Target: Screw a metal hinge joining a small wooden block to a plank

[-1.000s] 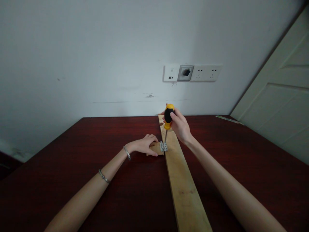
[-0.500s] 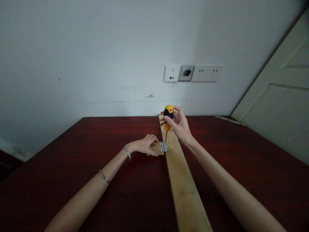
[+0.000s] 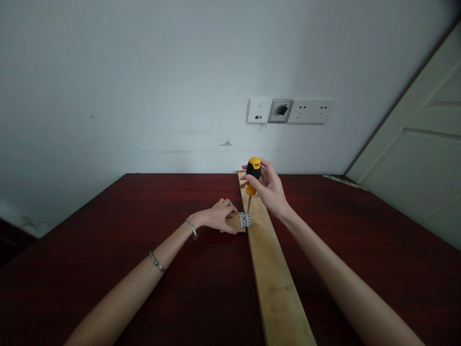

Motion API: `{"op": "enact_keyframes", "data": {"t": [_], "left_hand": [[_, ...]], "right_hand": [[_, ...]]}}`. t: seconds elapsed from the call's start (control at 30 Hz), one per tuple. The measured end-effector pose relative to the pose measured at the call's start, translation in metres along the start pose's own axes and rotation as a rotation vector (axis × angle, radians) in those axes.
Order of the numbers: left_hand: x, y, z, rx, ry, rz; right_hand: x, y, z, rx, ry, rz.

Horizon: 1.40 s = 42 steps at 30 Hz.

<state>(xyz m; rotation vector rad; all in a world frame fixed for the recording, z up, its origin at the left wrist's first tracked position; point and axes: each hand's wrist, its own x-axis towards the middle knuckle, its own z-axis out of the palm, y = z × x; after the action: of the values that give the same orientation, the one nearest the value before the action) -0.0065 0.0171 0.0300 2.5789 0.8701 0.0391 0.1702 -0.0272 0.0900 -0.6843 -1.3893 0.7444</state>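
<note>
A yellow and black screwdriver [image 3: 254,169] stands nearly upright in my right hand [image 3: 270,190], its handle between thumb and fingers. The shaft's tip meets a silver metal hinge [image 3: 245,220]. That hinge bridges a long wooden plank [image 3: 273,278] and a small wooden block [image 3: 235,222] at the plank's left side. My left hand [image 3: 218,216] grips the block, thumb on the near side and fingers on the far side. Whether a screw sits under the tip is too small to tell.
The dark red tabletop [image 3: 180,298] runs back to a white wall [image 3: 144,86]. Wall sockets [image 3: 310,111] are behind the plank. A panelled door [image 3: 428,144] stands at the right, with a thin patterned strip [image 3: 345,182] lying near it at the table's back edge.
The whole view has shifted slightly. Both hands keep their holds, and the screwdriver's tip stays at the hinge.
</note>
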Motion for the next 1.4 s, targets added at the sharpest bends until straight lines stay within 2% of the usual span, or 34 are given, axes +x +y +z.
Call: {"op": "enact_keyframes", "data": {"t": [0.23,0.4,0.63,0.93,1.2,1.4], "left_hand": [[0.0,-0.001,0.001,-0.045,-0.001,0.024],[0.0,-0.001,0.0,-0.075,-0.017,0.023],[0.0,-0.003,0.0,-0.084,-0.018,0.038],[0.0,-0.004,0.0,-0.074,-0.02,0.04],[0.001,-0.004,0.0,-0.084,-0.007,0.041],[0.0,-0.003,-0.001,-0.088,-0.008,0.041]], "right_hand": [[-0.003,0.006,0.001,0.052,-0.019,0.015],[-0.004,0.011,0.0,-0.014,0.001,0.027],[-0.002,0.015,-0.006,0.179,-0.038,0.089],[0.0,0.005,-0.004,0.109,0.027,0.05],[0.002,0.007,-0.007,0.187,-0.017,0.111],[0.001,0.01,-0.006,0.099,0.043,0.048]]}}
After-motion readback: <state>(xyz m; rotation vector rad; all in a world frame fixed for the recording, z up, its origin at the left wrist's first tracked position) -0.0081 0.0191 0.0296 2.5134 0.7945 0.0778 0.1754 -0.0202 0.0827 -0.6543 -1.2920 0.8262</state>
